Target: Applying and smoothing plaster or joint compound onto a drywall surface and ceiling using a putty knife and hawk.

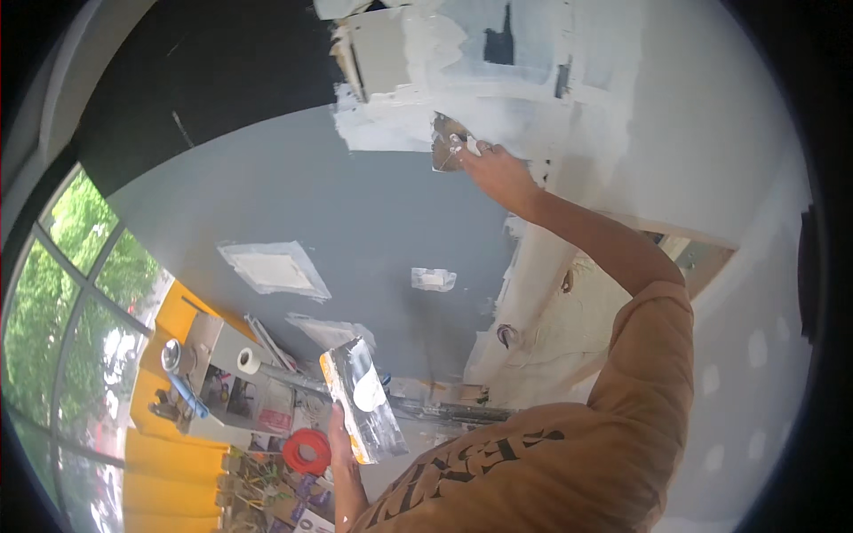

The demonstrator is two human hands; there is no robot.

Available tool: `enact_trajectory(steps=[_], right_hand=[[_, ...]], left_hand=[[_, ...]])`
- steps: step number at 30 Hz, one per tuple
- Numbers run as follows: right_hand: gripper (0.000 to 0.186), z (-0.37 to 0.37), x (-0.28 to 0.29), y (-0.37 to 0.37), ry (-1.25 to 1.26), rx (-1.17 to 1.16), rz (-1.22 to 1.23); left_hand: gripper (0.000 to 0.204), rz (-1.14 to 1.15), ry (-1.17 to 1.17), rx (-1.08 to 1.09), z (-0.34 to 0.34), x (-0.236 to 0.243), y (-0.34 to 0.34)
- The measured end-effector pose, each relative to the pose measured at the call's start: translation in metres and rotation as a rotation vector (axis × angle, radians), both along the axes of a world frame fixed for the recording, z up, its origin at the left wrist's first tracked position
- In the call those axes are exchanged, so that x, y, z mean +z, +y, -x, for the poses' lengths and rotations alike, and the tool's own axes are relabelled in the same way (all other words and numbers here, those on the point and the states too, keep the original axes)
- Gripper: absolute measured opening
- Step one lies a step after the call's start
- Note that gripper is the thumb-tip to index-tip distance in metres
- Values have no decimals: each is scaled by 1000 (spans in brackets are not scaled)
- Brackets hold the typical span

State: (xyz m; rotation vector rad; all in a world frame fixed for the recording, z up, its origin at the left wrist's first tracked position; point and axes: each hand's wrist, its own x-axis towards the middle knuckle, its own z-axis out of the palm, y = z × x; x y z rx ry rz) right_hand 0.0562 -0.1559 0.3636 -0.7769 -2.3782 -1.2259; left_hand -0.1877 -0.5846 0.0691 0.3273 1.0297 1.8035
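My right hand (pixel 493 169) is closed round the handle of a putty knife (pixel 442 158), up at the wall. The knife's broad blade is smeared and lies against or very close to the lower edge of a wet-looking band of white joint compound (pixel 382 124). That band runs over the seam between the black and grey parts of the wall (pixel 373 204). Lower down, my left hand (pixel 339 435) grips a long mud pan (pixel 378 425) with an orange edge. A white lump of compound (pixel 370 391) sits on its metal surface.
White-edged patches (pixel 275 268) and a smaller patch (pixel 434 279) mark the grey wall. Below are a plastic-looking roll (pixel 249 361), a red coil (pixel 306 451), shelving (pixel 233 377) and mixed clutter. A window (pixel 75 293) is at left, an opening (pixel 702 266) at right.
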Motion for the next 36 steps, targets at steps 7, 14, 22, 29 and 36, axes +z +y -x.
enact_trajectory(steps=[7,14,22,29,36], right_hand=[[37,-75,-7,10,-84,-36,-132],[39,-130,-7,-2,203,-110,218],[39,-129,0,-44,-22,-145,-98],[36,96,20,-57,-157,213,-213],[39,193,25,-19,-205,7,-227]], left_hand=[[55,-46,32,-96,-3,-3,26],[56,-12,-31,-100,-29,25,52],[53,3,6,-63,4,-17,31],[51,27,-113,57,2,-25,4],[51,-10,-99,145,8,-74,-21]])
